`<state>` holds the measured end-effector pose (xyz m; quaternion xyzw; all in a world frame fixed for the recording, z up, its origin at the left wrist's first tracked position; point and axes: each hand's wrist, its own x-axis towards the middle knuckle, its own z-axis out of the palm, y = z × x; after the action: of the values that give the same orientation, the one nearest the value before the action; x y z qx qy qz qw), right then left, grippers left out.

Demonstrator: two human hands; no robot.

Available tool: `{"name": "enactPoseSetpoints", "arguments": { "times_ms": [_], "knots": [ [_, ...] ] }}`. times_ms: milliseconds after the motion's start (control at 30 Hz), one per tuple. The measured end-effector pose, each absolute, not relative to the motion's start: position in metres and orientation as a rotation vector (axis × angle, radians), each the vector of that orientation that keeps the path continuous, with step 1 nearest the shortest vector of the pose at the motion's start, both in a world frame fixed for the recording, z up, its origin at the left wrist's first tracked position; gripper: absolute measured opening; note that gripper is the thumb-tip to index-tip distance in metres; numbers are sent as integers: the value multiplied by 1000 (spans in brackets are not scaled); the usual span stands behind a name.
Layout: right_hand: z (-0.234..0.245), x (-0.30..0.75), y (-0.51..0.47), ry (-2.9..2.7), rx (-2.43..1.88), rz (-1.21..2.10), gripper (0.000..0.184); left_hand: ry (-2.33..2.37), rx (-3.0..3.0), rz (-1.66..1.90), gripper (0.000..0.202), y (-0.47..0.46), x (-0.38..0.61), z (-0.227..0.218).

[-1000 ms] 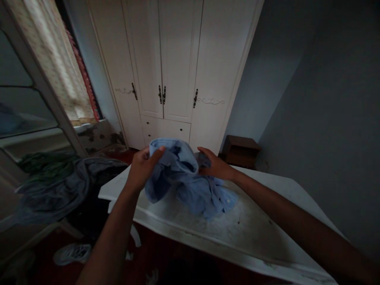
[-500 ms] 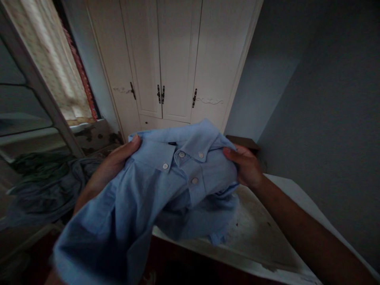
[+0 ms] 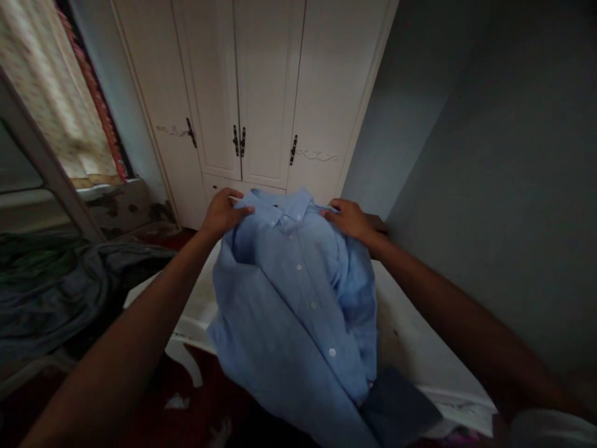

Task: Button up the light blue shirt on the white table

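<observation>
A light blue buttoned shirt (image 3: 298, 305) lies front-up on the white table (image 3: 420, 348), its collar at the far end and its hem hanging over the near edge. My left hand (image 3: 224, 213) grips the shirt's left shoulder beside the collar. My right hand (image 3: 351, 219) holds the right shoulder, fingers closed on the cloth. Both arms are stretched forward.
A white wardrobe (image 3: 261, 99) with dark handles stands behind the table. Dark and green clothes (image 3: 56, 286) are heaped at the left. A grey wall (image 3: 489, 155) runs along the right. A curtained window (image 3: 51, 112) is at the upper left. The floor below is dark red.
The shirt was a crumpled bundle on the table, then was lifted and spread by its shoulders. Now it is laid out flat, further away, with both hands at the collar end.
</observation>
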<state>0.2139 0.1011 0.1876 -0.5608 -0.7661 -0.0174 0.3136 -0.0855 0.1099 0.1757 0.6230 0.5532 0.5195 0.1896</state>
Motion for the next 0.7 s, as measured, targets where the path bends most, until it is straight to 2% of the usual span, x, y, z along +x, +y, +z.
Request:
{"name": "enactPoseSetpoints", "arguments": {
  "times_ms": [133,233,300,400,467,567,700],
  "knots": [
    [125,212,113,-2218,-1763,-129,19,1728,2103,1060,42,122,-61,126],
    [91,208,109,-2258,-1798,-163,27,1785,2239,957,60,120,-43,91],
    [78,203,105,-2295,-1772,-184,35,1694,2536,843,68,121,-35,74],
    [70,190,101,-2412,-1669,-132,34,1344,2938,469,61,134,-28,55],
    [66,179,102,-2497,-1604,-47,27,1233,2928,284,58,146,-23,45],
    [57,167,111,-2557,-1577,89,23,1263,2832,188,60,166,-16,32],
    [41,164,132,-2555,-1618,254,24,1295,2776,161,52,187,-15,18]
  ]
}}
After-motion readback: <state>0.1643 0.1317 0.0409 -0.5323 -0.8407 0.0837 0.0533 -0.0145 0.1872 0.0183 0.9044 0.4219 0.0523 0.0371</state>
